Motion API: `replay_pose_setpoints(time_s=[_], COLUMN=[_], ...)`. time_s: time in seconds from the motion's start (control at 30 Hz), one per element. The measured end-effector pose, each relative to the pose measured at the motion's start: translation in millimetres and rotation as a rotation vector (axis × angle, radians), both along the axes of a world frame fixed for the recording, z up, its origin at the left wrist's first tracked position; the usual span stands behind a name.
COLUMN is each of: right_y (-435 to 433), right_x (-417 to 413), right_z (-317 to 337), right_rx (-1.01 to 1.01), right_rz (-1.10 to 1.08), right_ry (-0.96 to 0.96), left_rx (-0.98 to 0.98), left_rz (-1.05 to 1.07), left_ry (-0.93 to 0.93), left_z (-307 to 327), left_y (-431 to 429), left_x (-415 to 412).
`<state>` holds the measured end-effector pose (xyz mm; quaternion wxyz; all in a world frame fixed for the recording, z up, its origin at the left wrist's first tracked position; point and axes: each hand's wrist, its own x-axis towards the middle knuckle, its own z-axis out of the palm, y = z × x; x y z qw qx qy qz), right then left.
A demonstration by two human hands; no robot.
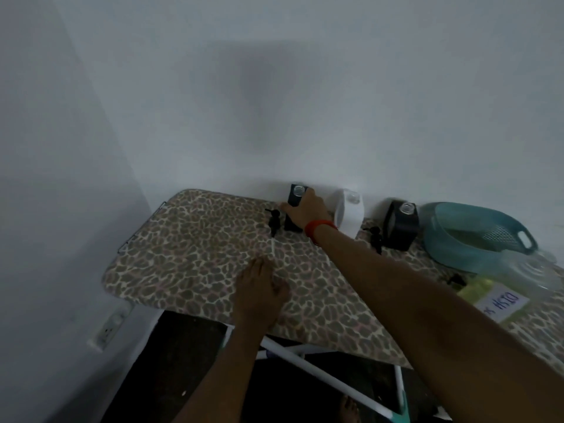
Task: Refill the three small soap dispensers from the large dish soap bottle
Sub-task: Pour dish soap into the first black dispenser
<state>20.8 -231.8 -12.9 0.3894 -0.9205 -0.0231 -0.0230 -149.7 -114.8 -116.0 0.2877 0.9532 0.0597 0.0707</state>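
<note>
Three small dispensers stand open-topped along the wall on a leopard-print board (189,257): a black one (295,199) at the left, a white one (348,213) in the middle, a black one (399,225) at the right. My right hand (303,212) grips the left black dispenser. A black pump head (273,222) lies just left of it, and another pump head (376,235) lies beside the right dispenser. My left hand (259,293) rests on the board with fingers relaxed. The large soap bottle (494,296), yellow-green with a handwritten label, lies at the right edge.
A teal plastic colander basket (476,236) sits at the back right, with clear plastic containers (531,271) in front of it. A white wall rises directly behind the dispensers. A wall socket (108,328) is low at the left. White frame legs (329,370) show under the board.
</note>
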Motion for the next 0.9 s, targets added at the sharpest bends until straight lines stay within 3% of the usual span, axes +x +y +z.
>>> replay_pose_setpoints(time_s=[0.27,0.47,0.6,0.9], right_y=[1.1,-32.3,-89.1,-179.1], right_x=[-0.9,-40.4,-83.3,-157.4], right_z=[-11.1,-0.3,0.6,-20.9], right_rx=[0.098,0.287,0.382,0.259], right_rz=[-0.078,-0.012,0.105,0.175], right_ry=[-0.085,-0.206,-0.178,-0.072], left_rx=[0.007,0.014,0.033,0.007], left_rz=[-0.007,-0.014,-0.012,-0.026], left_ry=[0.031,0.040,0.031,-0.011], left_z=[0.6,6.4,12.2,19.4], left_y=[1.7,0.3,-1.6,-2.9], left_x=[1.3,-1.3,-4.4,-8.9])
